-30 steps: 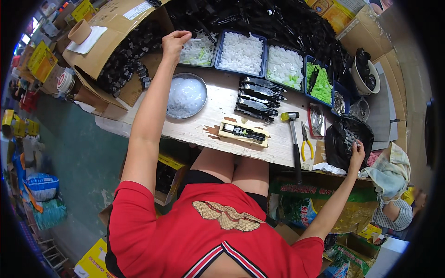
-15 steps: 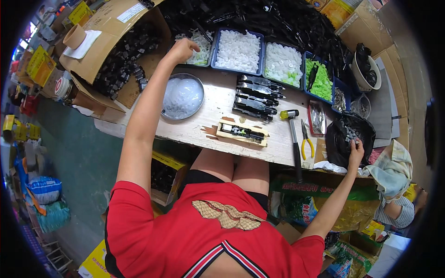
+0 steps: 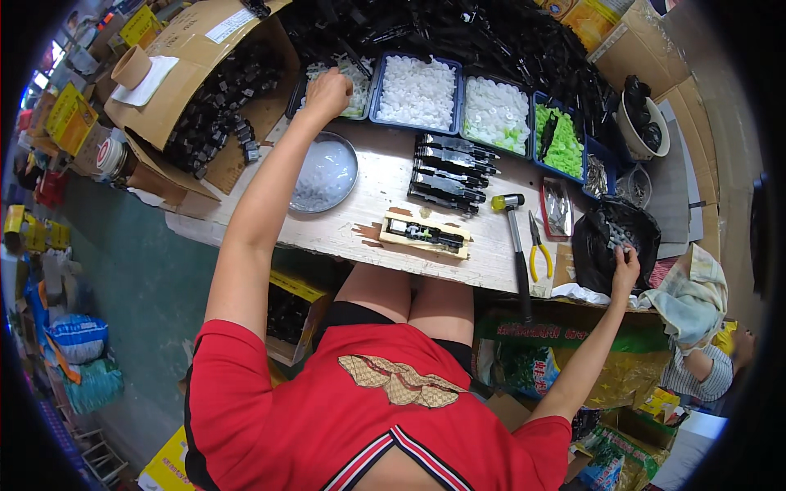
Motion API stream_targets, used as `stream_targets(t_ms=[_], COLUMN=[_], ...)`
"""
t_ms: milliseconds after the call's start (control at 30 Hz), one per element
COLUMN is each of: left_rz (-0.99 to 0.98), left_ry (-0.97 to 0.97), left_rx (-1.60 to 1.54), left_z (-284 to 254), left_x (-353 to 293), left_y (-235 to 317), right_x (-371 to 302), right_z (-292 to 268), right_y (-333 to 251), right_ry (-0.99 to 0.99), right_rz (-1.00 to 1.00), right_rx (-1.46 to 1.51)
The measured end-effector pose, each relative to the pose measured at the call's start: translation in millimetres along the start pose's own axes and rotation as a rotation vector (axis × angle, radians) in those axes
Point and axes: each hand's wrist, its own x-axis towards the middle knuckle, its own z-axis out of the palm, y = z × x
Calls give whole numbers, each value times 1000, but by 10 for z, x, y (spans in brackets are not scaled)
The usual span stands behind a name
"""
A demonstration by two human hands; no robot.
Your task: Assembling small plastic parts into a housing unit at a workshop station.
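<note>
Nearest on the counter (image 3: 383,178) sits a wooden holder (image 3: 416,244), then the right hand (image 3: 625,271) at grey pieces (image 3: 619,235) in a black bag (image 3: 590,250), then the left hand (image 3: 329,92) over white-and-green pieces (image 3: 359,90), and whether either's fingers grip anything I cannot tell.

Up-left of the wooden holder (image 3: 423,245): fingertips of left hand (image 3: 329,93) hidden by the hand itself; grip undetermined. Left of holder: metal dish (image 3: 355,182), near edge covered by left forearm (image 3: 264,204). Right of holder: right hand (image 3: 626,268), fingertips too small to read. Beyond holder: black parts heap (image 3: 499,37), cut off at top.
</note>
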Motion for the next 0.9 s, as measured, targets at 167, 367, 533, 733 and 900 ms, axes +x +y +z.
stream_targets(t_ms=[167, 367, 533, 733, 900], left_rz=[-246, -375, -307, -255, -146], left_ry=[189, 294, 226, 166, 120], left_rx=[-930, -1573, -1344, -913, -592], left_z=[-101, -476, -733, -780, -649], left_x=[22, -137, -764, -1656, -2032], left_y=[-110, -145, -48, -16, 19], right_x=[4, 7, 20, -78, -234], right_z=[1, -14, -5, -87, 45], right_y=[29, 99, 54, -245, -659], right_ry=[23, 45, 109, 356, 285], right_rz=[-22, 38, -32, -150, -66], right_rx=[41, 70, 45, -43, 227])
